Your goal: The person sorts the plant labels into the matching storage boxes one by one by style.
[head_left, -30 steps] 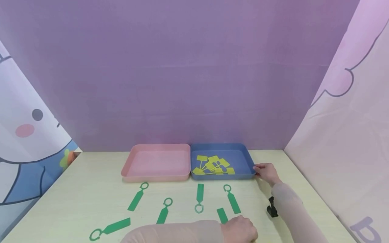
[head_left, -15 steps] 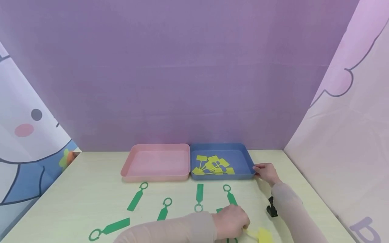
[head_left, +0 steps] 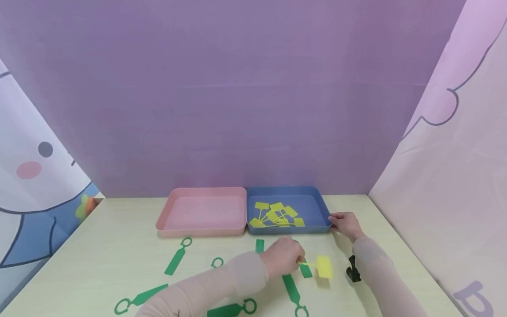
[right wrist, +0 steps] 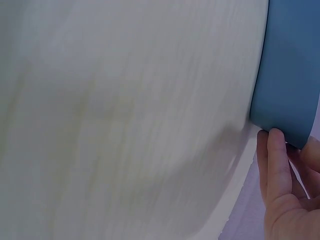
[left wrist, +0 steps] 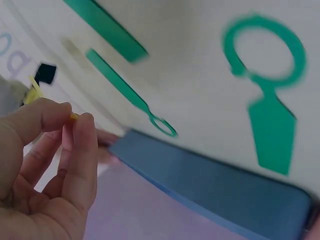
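My left hand [head_left: 283,255] pinches the thin stem of a yellow plant label [head_left: 324,267] above the table, its square head pointing right. In the left wrist view only a bit of yellow shows between thumb and fingertips [left wrist: 86,131]. My right hand [head_left: 347,225] holds the front right corner of the blue tray [head_left: 319,211], thumb at the rim and fingers against the outer wall [right wrist: 285,95]. Several yellow plant labels [head_left: 276,215] lie heaped in that tray. Green ring-ended tags [head_left: 175,261] are spread over the table, some partly hidden by my left arm.
A pink tray [head_left: 210,211] with nothing in it stands against the blue tray's left side. A small black object [head_left: 353,269] stands near my right forearm. A purple backdrop [head_left: 253,110] rises behind the trays, with printed cloth walls at both sides.
My left hand has moved from the table's front up and left toward the blue tray, bringing the yellow plant label into view. My right hand stays at the tray corner.
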A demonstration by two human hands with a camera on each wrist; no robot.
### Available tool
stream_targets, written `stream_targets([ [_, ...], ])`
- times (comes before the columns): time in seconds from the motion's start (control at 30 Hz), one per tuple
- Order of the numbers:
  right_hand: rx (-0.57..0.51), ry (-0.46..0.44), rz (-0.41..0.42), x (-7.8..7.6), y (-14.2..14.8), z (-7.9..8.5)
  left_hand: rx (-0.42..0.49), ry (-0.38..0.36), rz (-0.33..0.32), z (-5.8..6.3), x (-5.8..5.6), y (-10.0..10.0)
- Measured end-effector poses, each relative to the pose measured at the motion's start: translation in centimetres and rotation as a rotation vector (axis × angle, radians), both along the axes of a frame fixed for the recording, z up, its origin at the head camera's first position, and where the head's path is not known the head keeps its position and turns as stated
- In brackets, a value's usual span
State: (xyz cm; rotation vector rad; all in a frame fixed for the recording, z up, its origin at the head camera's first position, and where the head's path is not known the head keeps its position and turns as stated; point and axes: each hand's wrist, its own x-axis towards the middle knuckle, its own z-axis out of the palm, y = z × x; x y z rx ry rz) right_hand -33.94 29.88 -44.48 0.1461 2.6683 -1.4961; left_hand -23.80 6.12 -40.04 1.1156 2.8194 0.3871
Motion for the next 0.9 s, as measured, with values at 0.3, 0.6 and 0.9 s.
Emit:
stream_targets([
  [0.3, 0.022, -0.001, -0.004, 0.0, -0.1, 0.0, 0.061, 0.027, 0.087, 0.8, -2.9, -1.5],
  [0.6, 0.012, 0.017, -0.006, 0.3, -0.2, 0.0, 0.107, -0.002, 0.207, 1.1, -5.9, -2.1],
  [0.9, 0.015, 0.024, 0.002, 0.2, -0.1, 0.0, 0.107, -0.028, 0.310, 0.9, -8.5, -2.1],
])
